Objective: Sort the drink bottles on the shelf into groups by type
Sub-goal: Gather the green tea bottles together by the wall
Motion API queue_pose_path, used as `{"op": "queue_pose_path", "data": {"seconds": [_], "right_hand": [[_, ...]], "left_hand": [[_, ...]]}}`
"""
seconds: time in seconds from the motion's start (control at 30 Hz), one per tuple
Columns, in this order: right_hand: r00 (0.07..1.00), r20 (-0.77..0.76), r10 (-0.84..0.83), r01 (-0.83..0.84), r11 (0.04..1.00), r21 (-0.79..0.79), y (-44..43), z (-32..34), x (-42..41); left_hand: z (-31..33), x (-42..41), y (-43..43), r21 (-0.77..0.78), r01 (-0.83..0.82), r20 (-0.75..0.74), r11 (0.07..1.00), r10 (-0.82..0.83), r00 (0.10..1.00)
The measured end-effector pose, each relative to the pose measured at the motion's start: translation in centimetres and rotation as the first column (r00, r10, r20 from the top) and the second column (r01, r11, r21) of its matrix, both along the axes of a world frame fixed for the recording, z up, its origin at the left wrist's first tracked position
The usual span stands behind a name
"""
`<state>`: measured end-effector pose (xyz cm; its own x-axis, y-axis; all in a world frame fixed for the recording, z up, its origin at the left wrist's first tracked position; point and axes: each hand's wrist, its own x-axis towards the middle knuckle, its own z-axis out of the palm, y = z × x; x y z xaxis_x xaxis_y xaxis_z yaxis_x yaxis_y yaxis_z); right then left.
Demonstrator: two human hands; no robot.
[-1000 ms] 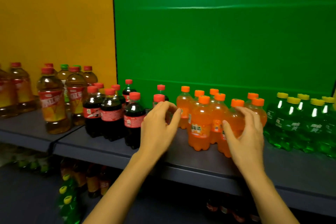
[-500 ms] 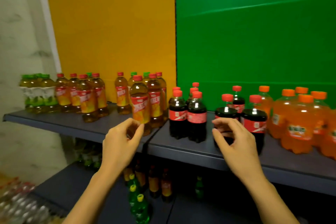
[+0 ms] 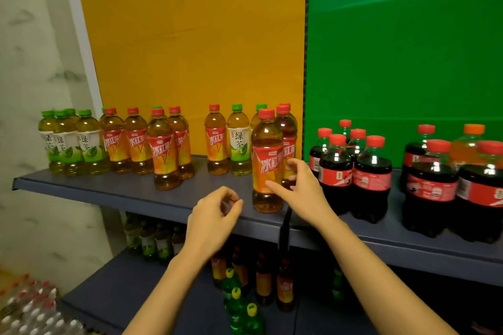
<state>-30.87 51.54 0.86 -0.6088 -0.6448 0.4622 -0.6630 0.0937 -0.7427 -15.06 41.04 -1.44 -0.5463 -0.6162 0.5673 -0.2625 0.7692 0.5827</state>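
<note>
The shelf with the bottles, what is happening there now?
A person is sorting drinks on the shelf. The right hand touches a red-capped iced tea bottle at the front, open around its side. The left hand hovers empty nearby. One green tea bottle stands among red-capped ones.

The grey shelf carries upright tea bottles and cola bottles.

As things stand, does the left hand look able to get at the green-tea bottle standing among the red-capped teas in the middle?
Probably yes: the left hand is empty at the shelf edge, and bare shelf lies between it and the green-tea bottle, with only a red-tea neighbour crowding its side.
</note>
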Motion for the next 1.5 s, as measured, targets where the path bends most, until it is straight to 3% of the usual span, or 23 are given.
{"op": "queue_pose_path", "data": {"seconds": [0.2,0.4,0.73,1.0,1.23,1.3,1.4,1.5], "right_hand": [[0.986,-0.028,-0.165,0.163,0.985,-0.055,-5.4,-1.0,-0.5],[0.979,-0.048,-0.198,0.188,0.97,-0.152,-6.7,-2.3,-0.5],[0.904,-0.135,-0.406,0.39,0.912,-0.13,-8.1,-2.0,0.0],[0.787,-0.308,-0.534,0.538,0.839,-0.081,-8.5,-0.4,1.3],[0.716,-0.467,-0.519,0.404,0.854,-0.329,-7.6,9.0,-0.9],[0.8,-0.448,-0.399,0.294,0.912,-0.287,-8.4,12.5,-2.4],[0.897,-0.392,-0.203,0.215,0.977,-0.013,-10.4,16.7,-5.5],[0.92,-0.371,-0.125,0.266,0.895,0.359,-12.8,18.8,-8.2]], "left_hand": [[0.6,-3.5,-5.4,0.014,0.103,0.033,0.995,-0.103,0.994],[1.9,-7.2,-10.2,0.01,0.203,0.058,0.979,-0.203,0.977],[4.9,-11.4,-17.2,-0.06,0.181,-0.186,0.982,-0.189,0.964],[7.9,-14.6,-19.8,-0.118,0.193,-0.227,0.974,-0.215,0.95],[9.9,-16.6,-20.2,-0.083,0.279,-0.234,0.957,-0.291,0.928],[10.6,-17.3,-20.4,-0.029,0.308,-0.2,0.951,-0.308,0.93],[11.1,-18.5,-20.7,0.02,0.302,-0.091,0.953,-0.299,0.95],[11.8,-19.3,-20.7,0.049,0.293,-0.01,0.955,-0.293,0.956]]}}
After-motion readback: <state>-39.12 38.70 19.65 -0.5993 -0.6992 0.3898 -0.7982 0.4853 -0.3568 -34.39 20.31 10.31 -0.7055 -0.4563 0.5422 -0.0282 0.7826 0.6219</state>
